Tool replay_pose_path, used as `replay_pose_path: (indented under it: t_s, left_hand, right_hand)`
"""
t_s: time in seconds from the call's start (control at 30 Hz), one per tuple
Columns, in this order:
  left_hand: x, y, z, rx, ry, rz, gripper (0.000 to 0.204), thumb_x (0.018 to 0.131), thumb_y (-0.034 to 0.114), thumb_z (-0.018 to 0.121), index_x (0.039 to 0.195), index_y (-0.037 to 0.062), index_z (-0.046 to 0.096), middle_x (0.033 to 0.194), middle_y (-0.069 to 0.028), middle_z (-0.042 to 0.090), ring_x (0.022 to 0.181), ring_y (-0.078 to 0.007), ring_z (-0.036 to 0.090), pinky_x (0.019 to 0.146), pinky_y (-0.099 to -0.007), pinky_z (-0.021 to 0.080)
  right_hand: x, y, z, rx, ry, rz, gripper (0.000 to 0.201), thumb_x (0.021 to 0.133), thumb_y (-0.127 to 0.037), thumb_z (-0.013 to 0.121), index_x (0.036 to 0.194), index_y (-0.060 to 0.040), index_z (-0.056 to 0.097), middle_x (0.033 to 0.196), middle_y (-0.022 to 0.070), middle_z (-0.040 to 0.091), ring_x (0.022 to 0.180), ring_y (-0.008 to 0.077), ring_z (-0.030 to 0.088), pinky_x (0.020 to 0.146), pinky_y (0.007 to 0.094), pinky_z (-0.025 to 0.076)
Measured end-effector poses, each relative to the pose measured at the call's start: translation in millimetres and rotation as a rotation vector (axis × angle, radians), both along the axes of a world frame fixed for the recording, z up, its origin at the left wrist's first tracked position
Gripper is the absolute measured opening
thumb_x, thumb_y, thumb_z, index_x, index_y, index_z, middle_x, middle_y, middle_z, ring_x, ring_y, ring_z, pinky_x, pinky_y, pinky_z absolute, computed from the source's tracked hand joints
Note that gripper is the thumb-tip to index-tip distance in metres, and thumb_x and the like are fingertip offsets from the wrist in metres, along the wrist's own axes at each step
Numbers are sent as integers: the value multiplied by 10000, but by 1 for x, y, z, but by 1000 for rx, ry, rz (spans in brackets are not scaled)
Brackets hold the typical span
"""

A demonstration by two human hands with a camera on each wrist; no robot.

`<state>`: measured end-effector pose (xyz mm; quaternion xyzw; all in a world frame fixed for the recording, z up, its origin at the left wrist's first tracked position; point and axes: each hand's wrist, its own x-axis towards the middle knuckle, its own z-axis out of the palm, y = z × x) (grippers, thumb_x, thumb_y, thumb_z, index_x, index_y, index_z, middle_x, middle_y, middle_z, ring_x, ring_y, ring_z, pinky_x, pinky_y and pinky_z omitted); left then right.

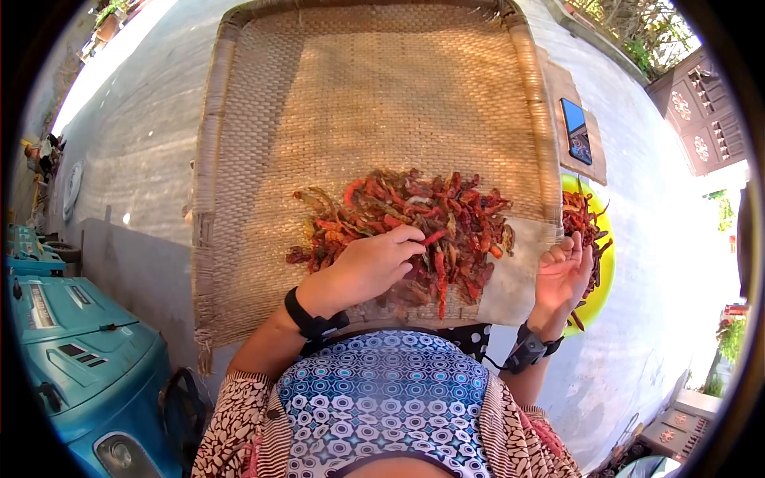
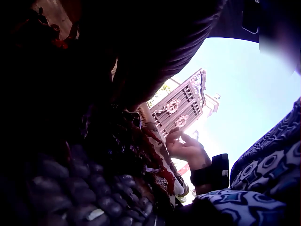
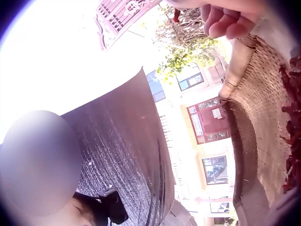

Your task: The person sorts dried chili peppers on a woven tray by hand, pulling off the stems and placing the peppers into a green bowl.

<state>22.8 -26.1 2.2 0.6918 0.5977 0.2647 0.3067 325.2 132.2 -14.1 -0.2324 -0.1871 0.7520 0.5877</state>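
Note:
A heap of dried red chili peppers point(image 1: 470, 211) lies at the near end of a woven bamboo tray point(image 1: 382, 88). My left hand point(image 1: 370, 267) reaches over the heap from the left, its bent fingers pinching a red chili point(image 1: 433, 237). Past the tray's right edge, my right hand point(image 1: 562, 275) is raised with curled fingers beside a yellow basin point(image 1: 607, 275) of darker dried chilies point(image 1: 594, 215). In the right wrist view a small piece of red chili point(image 3: 176, 15) sticks out at the fingers of this hand point(image 3: 233, 19). The left wrist view is mostly dark.
A phone point(image 1: 575, 130) lies on cardboard point(image 1: 595, 163) along the tray's right side. At the left stands a teal vehicle point(image 1: 96, 350). A patch of cardboard-like sheet point(image 1: 510, 275) shows at the tray's near right corner. Beyond are a gate point(image 1: 701, 111) and plants point(image 1: 637, 32).

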Motion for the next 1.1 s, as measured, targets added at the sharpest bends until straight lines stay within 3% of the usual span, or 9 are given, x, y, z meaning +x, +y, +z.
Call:
replay_pose_path:
  t_s: [0.13,0.23,0.33,0.47,0.67,0.77,0.9,1.0,1.1]
  left_hand:
    - [1,1,5,29,-41,11,318,864,75,623,1181,61,610,1286,-49,545,1038,-267,622,872,-361,518]
    - [3,0,6,83,-43,-16,329,860,75,628,1188,59,609,1283,-51,556,1072,-265,612,894,-356,513]
    - [3,-1,8,112,-61,-31,322,860,77,631,1181,57,614,1265,-57,570,1093,-262,606,908,-350,508]
    - [2,-2,9,119,-92,-44,315,856,71,639,1171,57,621,1249,-65,580,1090,-254,608,909,-343,507]
    - [1,-2,10,108,-125,-46,242,861,62,641,1102,52,630,1198,-62,570,1021,-245,621,872,-330,517]
    - [1,-2,14,49,-164,-5,178,864,66,642,1040,50,629,1133,-54,552,948,-238,622,831,-328,520]
    - [-2,-5,13,-42,-167,-24,180,855,84,654,1030,58,616,1078,-53,538,856,-229,612,756,-333,518]
    - [-3,-6,13,-105,-89,-65,247,844,115,667,1078,76,598,1057,-61,540,807,-226,605,718,-338,511]
    - [-2,-6,9,-102,-35,-87,321,827,145,679,1129,97,579,1036,-70,546,783,-236,604,709,-347,509]
  right_hand:
    - [-43,-32,3,116,-430,105,276,1001,-287,497,1104,-46,583,831,24,571,663,116,492,627,258,428]
    - [-77,-57,21,305,-843,341,238,996,-235,528,1100,-26,578,826,28,595,660,87,521,629,229,448]
    - [-98,-69,31,494,-1045,569,202,983,-187,563,1087,-16,590,815,29,617,681,65,551,606,212,456]
    - [-106,-73,19,517,-1053,560,177,970,-191,590,984,-16,608,742,15,617,655,64,552,573,222,453]
    - [-94,-69,17,603,-1307,619,210,976,-218,586,877,-32,596,665,-9,580,598,63,530,532,215,415]
    - [-90,-70,25,351,-1094,569,236,992,-236,560,869,-37,588,657,-13,552,579,59,513,522,209,400]
    - [-78,-53,26,297,-985,280,291,1017,-277,505,871,-34,574,664,0,528,545,75,475,525,212,403]
    - [-58,-34,16,164,-689,70,315,1024,-312,480,909,-37,580,656,-4,503,542,93,449,539,221,385]
    - [-32,-15,13,29,-121,71,349,1019,-359,465,1012,-35,593,721,-1,503,589,115,432,559,241,365]
